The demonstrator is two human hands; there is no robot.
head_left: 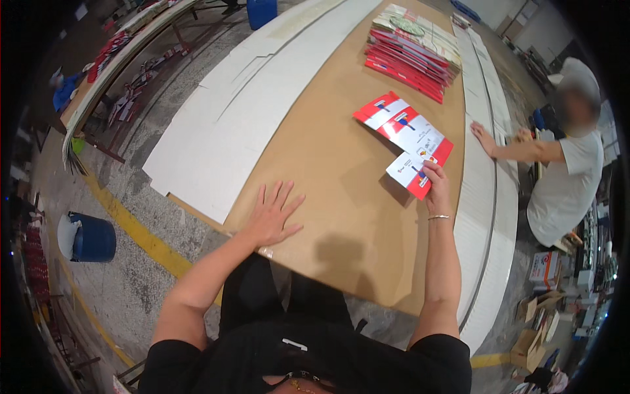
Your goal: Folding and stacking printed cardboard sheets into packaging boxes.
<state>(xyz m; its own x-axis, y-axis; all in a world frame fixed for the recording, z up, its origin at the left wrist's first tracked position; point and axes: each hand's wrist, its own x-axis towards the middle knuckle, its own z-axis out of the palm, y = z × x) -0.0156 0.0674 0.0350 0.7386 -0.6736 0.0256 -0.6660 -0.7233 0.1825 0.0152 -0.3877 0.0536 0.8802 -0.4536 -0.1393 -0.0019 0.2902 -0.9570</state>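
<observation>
Here, red-and-white cards (403,128) fanned on the brown table (328,171), white sheets (230,118) alongside.
Farther off, a stacked pile (413,56); a co-worker's hand (484,139) on white strips. Left hand (272,217) spread flat, holding nothing; right hand (436,187) pinching the nearest card (410,174).

red-white flat packets (408,133) mid-table, red stack (412,59) beyond, cardboard boxes (543,269) far right

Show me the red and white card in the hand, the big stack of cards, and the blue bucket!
red and white card (410,172), head view, white face.
stack of cards (410,62), head view, red edges.
blue bucket (94,240), head view, side wall.
</observation>
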